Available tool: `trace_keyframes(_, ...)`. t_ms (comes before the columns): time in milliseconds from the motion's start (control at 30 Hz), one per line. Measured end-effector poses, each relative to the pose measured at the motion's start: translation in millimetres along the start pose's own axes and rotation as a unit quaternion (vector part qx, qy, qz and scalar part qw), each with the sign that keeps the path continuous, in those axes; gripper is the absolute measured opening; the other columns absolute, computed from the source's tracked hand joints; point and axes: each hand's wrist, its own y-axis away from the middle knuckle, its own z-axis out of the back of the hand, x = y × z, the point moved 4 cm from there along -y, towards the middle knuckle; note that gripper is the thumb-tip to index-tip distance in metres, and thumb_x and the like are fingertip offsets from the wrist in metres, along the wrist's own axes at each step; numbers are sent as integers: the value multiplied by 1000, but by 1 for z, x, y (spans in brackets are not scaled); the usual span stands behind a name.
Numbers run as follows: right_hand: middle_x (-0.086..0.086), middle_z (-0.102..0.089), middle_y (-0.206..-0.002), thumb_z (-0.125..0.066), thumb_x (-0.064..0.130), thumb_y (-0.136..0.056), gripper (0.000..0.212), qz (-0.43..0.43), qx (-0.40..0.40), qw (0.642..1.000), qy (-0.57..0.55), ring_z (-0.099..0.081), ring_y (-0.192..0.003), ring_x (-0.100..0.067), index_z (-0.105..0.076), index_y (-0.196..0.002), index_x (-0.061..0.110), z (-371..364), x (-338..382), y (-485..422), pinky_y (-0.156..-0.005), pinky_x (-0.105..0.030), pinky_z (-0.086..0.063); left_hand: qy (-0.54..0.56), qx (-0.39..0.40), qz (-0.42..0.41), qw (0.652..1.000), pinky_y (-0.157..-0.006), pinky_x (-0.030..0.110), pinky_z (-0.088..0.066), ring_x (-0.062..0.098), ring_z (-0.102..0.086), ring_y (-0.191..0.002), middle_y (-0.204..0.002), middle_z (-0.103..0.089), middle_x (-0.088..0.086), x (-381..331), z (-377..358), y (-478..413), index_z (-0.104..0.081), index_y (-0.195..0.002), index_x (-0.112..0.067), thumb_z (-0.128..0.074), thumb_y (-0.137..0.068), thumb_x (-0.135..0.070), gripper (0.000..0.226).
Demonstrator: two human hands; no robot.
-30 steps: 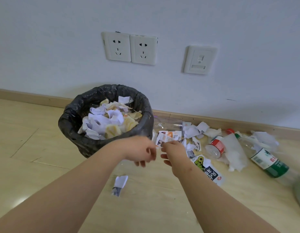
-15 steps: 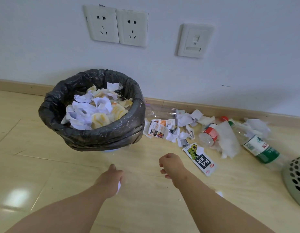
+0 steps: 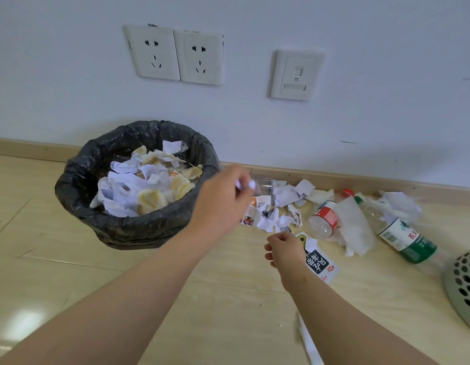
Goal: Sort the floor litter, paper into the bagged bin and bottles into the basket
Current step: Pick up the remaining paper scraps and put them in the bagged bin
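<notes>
My left grip (image 3: 220, 204) pinches a crumpled white paper scrap (image 3: 245, 185); I'd get fully over the black-bagged round bin (image 3: 78, 180) before dropping it. Can't tell if the curled right grip (image 3: 284, 248) holds anything.

green-label bottle (image 3: 405, 241): "农夫" | black-and-white wrapper (image 3: 316, 262): large Chinese characters, inverted, unreadable

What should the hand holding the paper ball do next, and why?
Probably shift the left hand a bit to its left, over the opening of the bagged bin, then let go. It pinches a crumpled paper scrap that looks to be beside the bin's rim, not yet above the paper pile inside, and paper goes in that bin.
</notes>
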Motion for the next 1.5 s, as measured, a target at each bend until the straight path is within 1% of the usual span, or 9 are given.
trace_keyframes(167, -2, -59, -77, -42, 9, -93, 15, 7, 12, 1000, 10, -53, -61, -14, -54, -83, 11, -7, 2, 2, -58, -25, -42, -171, -194, 141, 956, -64, 29, -35, 25, -53, -85, -102, -50, 3, 31, 62, -24, -47, -105, -18, -48, -92, -21, 14)
trace_keyframes(300, -3, -59, -82, -42, 9, -92, 17, 12, 37, 999, 22, -54, -62, -15, -53, -80, 14, -13, 3, 7, -58, -26, -42, -316, -30, 218, 923, -90, 42, -38, 39, -43, -115, -134, -31, 20, 60, 65, -26, -27, -138, -15, -55, -87, -40, 63)
trace_keyframes(567, -2, -59, -81, -41, 13, -90, 15, 56, 43, 980, 185, -53, -70, -20, -55, -90, 15, 21, -13, 2, -61, -28, -41, -278, 19, 4, 960, -78, 30, -38, 24, -44, -104, -122, -35, 7, -6, -2, -20, -39, -132, -20, -50, -92, -28, 42)
trace_keyframes(700, -2, -60, -105, -46, 14, -87, 24, 75, 41, 924, 373, -54, -90, -19, -57, -108, 19, 63, -37, 0, -74, -26, -44, -159, 232, 80, 956, -78, 31, -44, 21, -52, -97, -119, -34, -3, 8, -67, 5, -47, -120, -22, -47, -93, -26, 28)
trace_keyframes(867, 1, -22, -148, -65, 33, -79, 74, 17, 83, 845, 529, -28, -132, -25, -26, -141, 41, 118, -79, 3, -102, -42, -39, -173, 462, 111, 863, -87, 28, -41, 26, -51, -109, -124, -43, 3, 47, -143, 64, -49, -125, -18, -50, -92, -25, 34)
trace_keyframes(967, 5, -2, -155, -74, 36, -72, 97, 12, 135, 819, 557, -18, -137, -29, -11, -145, 45, 128, -103, 13, -104, -46, -39, -210, 497, 144, 829, -87, 27, -41, 26, -51, -113, -136, -39, 8, 72, -161, 82, -45, -131, -18, -50, -91, -27, 41)
trace_keyframes(1100, 4, -9, -150, -67, 27, -79, 83, 115, 148, 732, 655, -26, -128, -27, -16, -143, 43, 110, -120, 21, -88, -34, -48, -186, 474, 182, 841, -79, 28, -41, 22, -52, -98, -127, -43, 6, 89, -164, 84, -48, -123, -17, -52, -90, -25, 35)
trace_keyframes(1300, -3, -40, -119, -56, 25, -87, 43, 68, 123, 845, 516, -49, -96, -23, -42, -128, 24, 98, -116, 2, -77, -31, -44, -140, 444, 197, 863, -76, 24, -42, 20, -55, -100, -129, -43, 2, 97, -164, 84, -44, -129, -23, -57, -88, -30, 43)
trace_keyframes(1500, 5, -52, -85, -63, 21, -83, 20, 60, 84, 956, 276, -48, -82, -16, -51, -99, 21, 68, -80, -5, -61, -24, -39, 144, 400, 358, 831, -67, 22, -43, 13, -54, -88, -121, -53, 0, 83, -169, 81, -42, -127, -28, -61, -88, -39, 44)
